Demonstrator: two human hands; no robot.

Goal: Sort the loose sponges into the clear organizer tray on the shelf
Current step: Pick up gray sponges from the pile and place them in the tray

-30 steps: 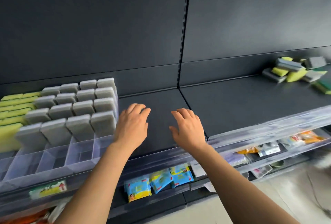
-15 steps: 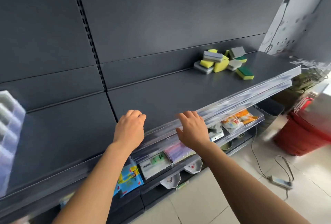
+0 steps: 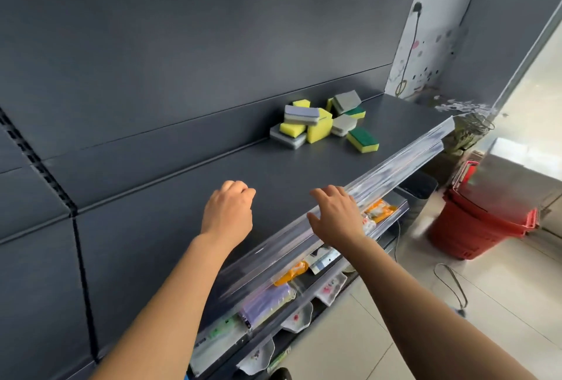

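A: Two empty hands mid-frame: left hand (image 3: 226,212) loosely curled, right hand (image 3: 334,214) fingers slightly spread.
B: We see sponges (image 3: 319,127) heaped upper centre on the shelf (image 3: 243,173); overlapping, so count's unclear.

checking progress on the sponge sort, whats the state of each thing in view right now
sponges, loose in a heap at the back of the shelf, none picked up
green-topped sponge, lying on the shelf at the heap's near side
left grip, fingers loosely curled, holding nothing
right grip, fingers relaxed, holding nothing, over the shelf's front edge
red baskets, stacked on the floor
organizer tray, not in view
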